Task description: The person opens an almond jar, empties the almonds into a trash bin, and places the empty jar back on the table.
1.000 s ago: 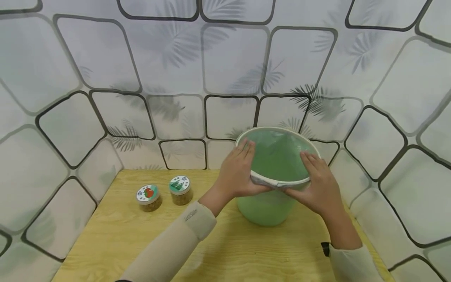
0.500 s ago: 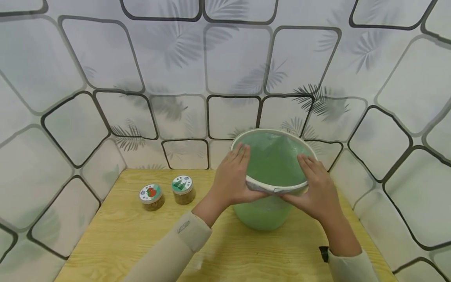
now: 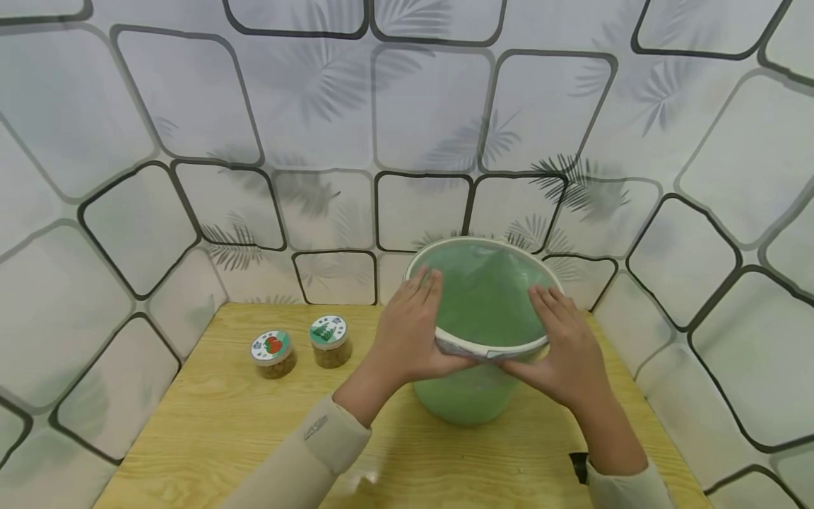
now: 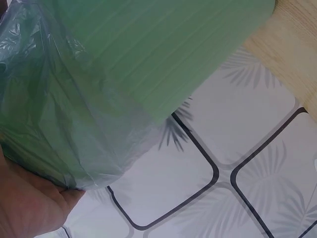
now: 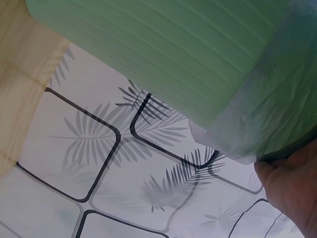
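A green trash can (image 3: 467, 404) with a pale rim (image 3: 454, 341) stands on the table, tilted a little toward me, its mouth facing up. A thin translucent trash bag (image 4: 64, 124) lines it and hangs over the outside in both wrist views. My left hand (image 3: 408, 332) grips the left front of the rim, fingers laid over the edge and thumb along the outer front. On the other side my right hand (image 3: 568, 350) holds the rim the same way, and the two thumbs nearly meet at the front. The can's ridged wall shows in the right wrist view.
Two small lidded jars, one with a tomato picture (image 3: 273, 355) and one with a green picture (image 3: 330, 342), stand at the table's back left. The wooden table (image 3: 210, 424) is enclosed at the back and sides by patterned walls (image 3: 426, 106).
Both hands and the trash can have shifted slightly to the left and nearer to me. The grip on the rim looks the same, and the jars have stayed in place.
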A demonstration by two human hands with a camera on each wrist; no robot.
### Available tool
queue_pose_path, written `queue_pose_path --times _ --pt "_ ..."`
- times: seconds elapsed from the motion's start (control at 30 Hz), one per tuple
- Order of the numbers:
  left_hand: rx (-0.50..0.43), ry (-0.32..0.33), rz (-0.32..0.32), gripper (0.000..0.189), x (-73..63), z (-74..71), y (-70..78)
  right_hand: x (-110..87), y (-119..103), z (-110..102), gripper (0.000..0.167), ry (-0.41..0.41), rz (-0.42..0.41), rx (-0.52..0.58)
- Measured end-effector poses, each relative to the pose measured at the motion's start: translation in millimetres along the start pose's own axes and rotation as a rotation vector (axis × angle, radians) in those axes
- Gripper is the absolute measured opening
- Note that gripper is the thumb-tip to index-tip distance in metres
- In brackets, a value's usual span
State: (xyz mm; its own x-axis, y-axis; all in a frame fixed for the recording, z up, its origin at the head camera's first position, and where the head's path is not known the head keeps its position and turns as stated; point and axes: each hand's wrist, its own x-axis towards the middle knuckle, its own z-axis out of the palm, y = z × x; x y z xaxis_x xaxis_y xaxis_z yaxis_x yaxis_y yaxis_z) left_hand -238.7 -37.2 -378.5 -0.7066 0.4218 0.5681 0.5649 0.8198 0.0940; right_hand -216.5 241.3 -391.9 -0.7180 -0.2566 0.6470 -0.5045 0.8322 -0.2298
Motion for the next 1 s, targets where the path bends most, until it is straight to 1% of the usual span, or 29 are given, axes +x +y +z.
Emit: queue_pose_path --times 0.27,0.5,0.63,0.77,1.0 --pt "0.019 0.024 0.004 0.138 -12.0 -4.7 0.2 -4.6 -10 0 0.119 -0.006 0.01 -0.003" --pt "0.021 0.035 -0.005 0.137 -20.5 -11.8 2.1 -7.7 -17 1 0.124 0.006 -0.011 -0.003" --pt "0.017 0.034 -0.008 0.136 -22.0 -13.0 3.5 -8.2 -18 1 0.126 0.017 -0.027 -0.005" --pt "0.012 0.048 -0.001 0.136 -21.3 -11.9 2.7 -7.2 -17 1 0.125 0.022 -0.038 0.005" --pt "-0.001 0.059 0.029 0.136 -22.1 -12.9 -1.6 -5.8 -16 -1 0.121 0.0 -0.035 0.056"
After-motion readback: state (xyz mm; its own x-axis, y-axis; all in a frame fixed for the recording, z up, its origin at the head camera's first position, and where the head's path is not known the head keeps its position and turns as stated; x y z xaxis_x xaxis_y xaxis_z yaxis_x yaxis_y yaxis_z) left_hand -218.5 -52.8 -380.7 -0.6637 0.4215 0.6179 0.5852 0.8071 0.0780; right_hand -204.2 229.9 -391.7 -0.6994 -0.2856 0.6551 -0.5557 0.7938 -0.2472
